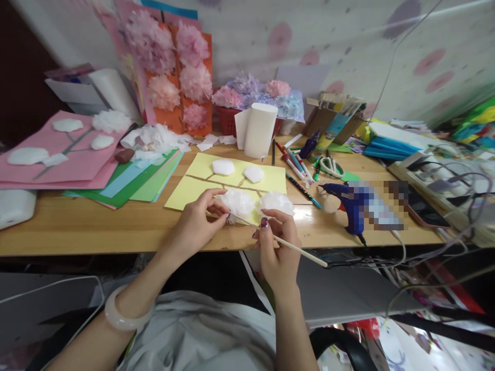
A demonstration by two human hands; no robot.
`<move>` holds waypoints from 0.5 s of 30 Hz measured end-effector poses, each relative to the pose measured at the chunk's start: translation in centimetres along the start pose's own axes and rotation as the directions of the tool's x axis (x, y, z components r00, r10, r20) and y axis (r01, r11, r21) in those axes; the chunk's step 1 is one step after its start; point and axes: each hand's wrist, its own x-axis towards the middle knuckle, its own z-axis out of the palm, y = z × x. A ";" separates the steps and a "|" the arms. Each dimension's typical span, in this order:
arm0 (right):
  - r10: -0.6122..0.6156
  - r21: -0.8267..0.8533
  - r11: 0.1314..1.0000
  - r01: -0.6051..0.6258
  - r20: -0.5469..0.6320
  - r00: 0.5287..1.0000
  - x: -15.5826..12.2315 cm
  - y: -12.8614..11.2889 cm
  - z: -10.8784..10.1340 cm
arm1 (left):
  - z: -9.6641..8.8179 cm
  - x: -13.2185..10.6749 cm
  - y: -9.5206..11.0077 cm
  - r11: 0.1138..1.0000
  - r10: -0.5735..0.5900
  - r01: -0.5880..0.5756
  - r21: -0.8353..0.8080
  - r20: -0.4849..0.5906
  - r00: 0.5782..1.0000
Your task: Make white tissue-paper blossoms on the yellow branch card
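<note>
The stick point(303, 252), pinched in right hand point(279, 245), slants across the surface's point(127, 234) near edge to left hand point(197, 222). Left grip I cannot tell.

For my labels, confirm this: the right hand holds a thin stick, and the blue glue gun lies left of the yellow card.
Wrong side: the head view shows the blue glue gun right of the yellow card. The right hand does hold a thin stick.

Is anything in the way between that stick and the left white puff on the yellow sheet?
Nothing visible blocks it. The stick in the right hand slants up to the left puff; the left hand's fingers sit at the puff's left edge. Whether the tip touches is unclear.
</note>
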 end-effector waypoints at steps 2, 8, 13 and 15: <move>-0.007 -0.026 1.000 0.007 0.003 1.000 0.1 -0.1 0.0 | -0.3 -0.1 -0.1 0.999 0.034 -0.034 0.028 -0.006 0.999; -0.040 -0.069 0.997 0.040 0.010 0.999 0.3 -0.6 0.1 | -1.9 -0.2 -1.2 0.938 0.172 -0.136 0.319 -0.085 0.981; -0.046 -0.113 0.992 0.049 0.026 0.999 0.5 -1.0 0.3 | -2.6 -0.3 -2.1 0.914 0.141 -0.115 0.390 -0.039 0.989; -0.055 -0.140 0.988 0.059 0.033 0.998 0.6 -1.2 0.4 | -2.6 -0.4 -2.3 0.910 0.119 -0.107 0.401 -0.005 0.993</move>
